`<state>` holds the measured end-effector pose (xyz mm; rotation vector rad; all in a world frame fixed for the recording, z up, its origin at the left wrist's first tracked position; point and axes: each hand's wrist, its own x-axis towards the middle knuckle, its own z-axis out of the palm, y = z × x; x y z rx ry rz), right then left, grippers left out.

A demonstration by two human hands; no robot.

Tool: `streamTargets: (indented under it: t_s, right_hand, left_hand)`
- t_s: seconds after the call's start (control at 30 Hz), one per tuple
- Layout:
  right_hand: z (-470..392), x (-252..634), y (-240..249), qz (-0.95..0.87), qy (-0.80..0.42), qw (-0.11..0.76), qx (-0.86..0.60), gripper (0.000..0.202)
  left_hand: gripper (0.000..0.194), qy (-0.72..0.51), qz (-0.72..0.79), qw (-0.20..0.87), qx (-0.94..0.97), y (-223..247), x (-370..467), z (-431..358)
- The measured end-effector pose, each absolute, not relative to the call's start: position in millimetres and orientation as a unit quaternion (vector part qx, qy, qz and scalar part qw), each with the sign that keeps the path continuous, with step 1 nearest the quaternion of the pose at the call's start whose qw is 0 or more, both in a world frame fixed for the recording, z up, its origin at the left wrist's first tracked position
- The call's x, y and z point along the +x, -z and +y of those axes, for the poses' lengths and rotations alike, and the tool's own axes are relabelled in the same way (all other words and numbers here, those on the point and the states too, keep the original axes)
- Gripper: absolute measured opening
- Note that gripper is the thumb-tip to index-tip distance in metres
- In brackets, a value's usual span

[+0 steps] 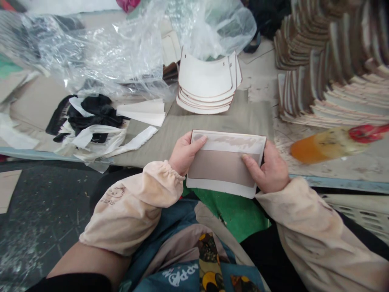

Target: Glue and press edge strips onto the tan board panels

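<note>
Near the centre of the frame, a white panel (217, 142) bears a brown strip (220, 166), apparently already placed; the patchy band (243, 142) above is uncovered, so the piece looks part-done. The left hand (184, 155) and right hand (272, 167) grip its opposite sides, thumbs on top, other fingers largely hidden, sleeved forearms (130, 209) angling inward from the lower corners.

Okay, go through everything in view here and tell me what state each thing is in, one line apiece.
Panel: held at both sides
Left hand: closed on its left edge
Right hand: closed on its right edge
Bottle: part-filled, orange liquid
White curved pieces: stacked
Brown-edged pieces: stacked in rows
Clear plastic: crumpled
Black material: bunched up
</note>
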<state>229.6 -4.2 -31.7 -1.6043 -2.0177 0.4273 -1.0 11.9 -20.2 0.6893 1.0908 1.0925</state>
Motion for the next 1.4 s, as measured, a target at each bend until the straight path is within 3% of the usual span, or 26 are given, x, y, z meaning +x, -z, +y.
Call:
streamTargets:
  t_s: [0.33, 1.1, 1.4]
  right_hand:
    - [-3, 232, 35, -0.722, -0.190, 0.318, -0.584, 0.050]
    - [-3, 230, 31, -0.480, -0.447, 0.462, -0.597, 0.035]
    - [1, 226, 34, -0.473, -0.459, 0.482, -0.577, 0.035]
  left_hand:
    - [0.027, -0.473, 0.492, 0.672, 0.287, 15, -1, 10]
    - [0.029, -0.480, 0.433, 0.731, 0.217, 6, -1, 8]
    - [0.028, -0.501, 0.429, 0.711, 0.244, 1, -1, 6]
